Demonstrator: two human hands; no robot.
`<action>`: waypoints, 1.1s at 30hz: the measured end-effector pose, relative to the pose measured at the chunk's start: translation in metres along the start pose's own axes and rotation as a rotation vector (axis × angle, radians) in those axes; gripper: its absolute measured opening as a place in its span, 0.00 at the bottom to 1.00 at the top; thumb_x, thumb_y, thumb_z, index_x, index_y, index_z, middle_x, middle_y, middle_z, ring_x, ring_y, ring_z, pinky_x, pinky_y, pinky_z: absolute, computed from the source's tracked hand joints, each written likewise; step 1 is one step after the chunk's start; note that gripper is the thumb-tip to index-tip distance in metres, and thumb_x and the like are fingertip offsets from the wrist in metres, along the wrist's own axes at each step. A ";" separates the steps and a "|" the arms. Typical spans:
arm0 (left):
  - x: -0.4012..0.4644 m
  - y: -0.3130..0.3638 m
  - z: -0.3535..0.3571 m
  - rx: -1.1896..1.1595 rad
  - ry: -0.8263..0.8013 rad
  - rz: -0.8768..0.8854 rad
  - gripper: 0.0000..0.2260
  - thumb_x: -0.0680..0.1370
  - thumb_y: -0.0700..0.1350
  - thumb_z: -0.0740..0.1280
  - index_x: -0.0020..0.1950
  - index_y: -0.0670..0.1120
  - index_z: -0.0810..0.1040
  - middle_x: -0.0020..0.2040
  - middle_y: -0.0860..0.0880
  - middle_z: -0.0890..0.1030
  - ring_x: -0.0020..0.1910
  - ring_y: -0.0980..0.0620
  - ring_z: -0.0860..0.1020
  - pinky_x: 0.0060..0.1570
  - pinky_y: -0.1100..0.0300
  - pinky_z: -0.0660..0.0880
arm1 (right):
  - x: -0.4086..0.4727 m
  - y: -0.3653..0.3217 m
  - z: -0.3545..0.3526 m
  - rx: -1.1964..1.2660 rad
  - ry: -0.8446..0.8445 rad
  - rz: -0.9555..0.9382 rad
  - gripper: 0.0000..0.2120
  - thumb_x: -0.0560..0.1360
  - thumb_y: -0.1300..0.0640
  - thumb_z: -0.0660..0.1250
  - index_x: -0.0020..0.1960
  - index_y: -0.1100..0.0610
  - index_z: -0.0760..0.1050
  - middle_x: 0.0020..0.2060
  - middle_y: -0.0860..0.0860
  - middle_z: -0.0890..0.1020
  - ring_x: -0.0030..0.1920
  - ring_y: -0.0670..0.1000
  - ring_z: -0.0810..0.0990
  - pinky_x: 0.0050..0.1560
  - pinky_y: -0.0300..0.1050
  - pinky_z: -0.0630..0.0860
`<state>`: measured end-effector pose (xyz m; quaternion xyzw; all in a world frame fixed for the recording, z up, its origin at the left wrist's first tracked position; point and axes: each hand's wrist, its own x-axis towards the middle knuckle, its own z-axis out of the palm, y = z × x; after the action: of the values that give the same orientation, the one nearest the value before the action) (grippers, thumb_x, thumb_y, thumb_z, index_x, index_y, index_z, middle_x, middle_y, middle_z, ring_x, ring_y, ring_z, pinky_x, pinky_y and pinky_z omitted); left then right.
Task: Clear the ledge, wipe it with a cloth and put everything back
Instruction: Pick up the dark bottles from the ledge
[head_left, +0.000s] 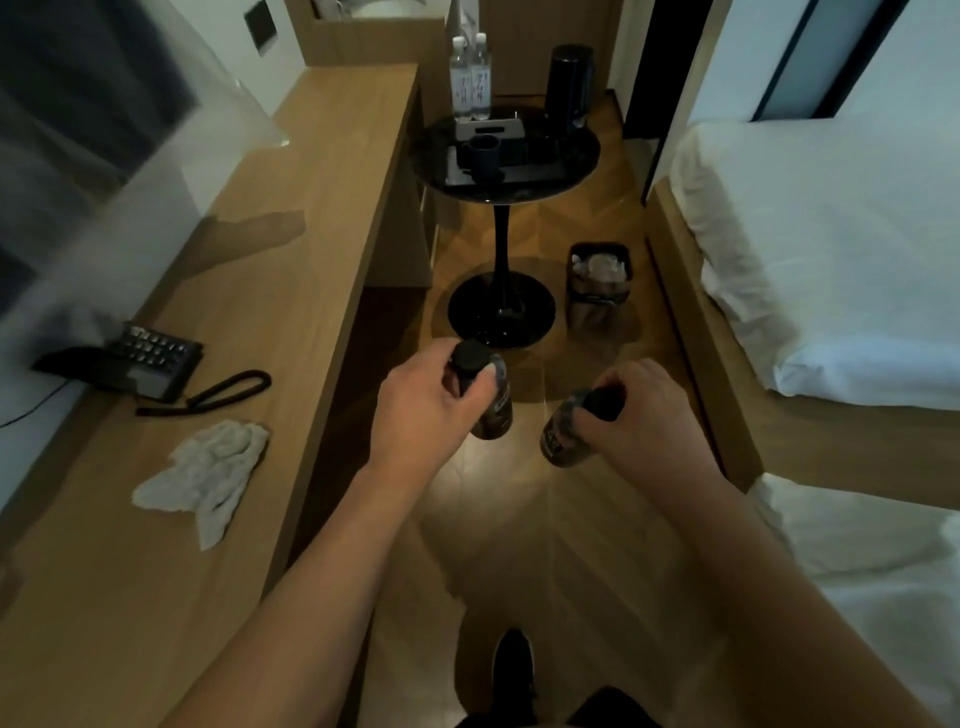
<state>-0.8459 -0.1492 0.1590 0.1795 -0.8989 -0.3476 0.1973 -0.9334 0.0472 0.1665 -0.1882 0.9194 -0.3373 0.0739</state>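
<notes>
left hand (423, 410) grips dark bottle (491, 402) | right hand (641, 410) grips second bottle (563, 434) | cloth (205, 475), phone (132, 361) on ledge (291, 291), seemingly damp

Both arms reach forward, left grip (421, 410) and right grip (639, 410) curled closed.

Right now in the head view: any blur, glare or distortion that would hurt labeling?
Head view: dim, warm light overall; motion blur smears the curtain at upper left; wide-angle bending curves the ledge and bed edges; a bright glare patch on the floor under the hands; the left hand and right hand are fairly sharp, but labels on their dark bottles are unreadable.
</notes>
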 end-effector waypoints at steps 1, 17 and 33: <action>0.013 0.001 0.002 0.001 0.001 0.004 0.07 0.79 0.53 0.69 0.54 0.55 0.76 0.40 0.58 0.79 0.44 0.64 0.77 0.36 0.69 0.75 | 0.012 0.000 -0.002 0.005 0.008 -0.002 0.12 0.71 0.50 0.74 0.48 0.50 0.73 0.46 0.44 0.71 0.43 0.44 0.73 0.40 0.36 0.71; 0.249 0.009 0.101 0.025 0.026 0.069 0.07 0.78 0.51 0.69 0.52 0.49 0.79 0.38 0.55 0.78 0.40 0.56 0.77 0.37 0.62 0.76 | 0.278 0.048 -0.028 0.065 -0.019 -0.042 0.12 0.71 0.52 0.74 0.51 0.51 0.74 0.48 0.46 0.73 0.46 0.45 0.74 0.45 0.37 0.72; 0.448 0.000 0.168 0.017 0.044 0.085 0.09 0.79 0.49 0.70 0.56 0.48 0.79 0.43 0.58 0.79 0.43 0.61 0.79 0.39 0.69 0.75 | 0.484 0.069 -0.037 0.106 -0.063 -0.036 0.12 0.71 0.51 0.74 0.48 0.49 0.72 0.47 0.44 0.71 0.44 0.42 0.72 0.39 0.33 0.68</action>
<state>-1.3106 -0.2622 0.1473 0.1505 -0.9040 -0.3274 0.2300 -1.4075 -0.0742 0.1458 -0.2112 0.8938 -0.3810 0.1065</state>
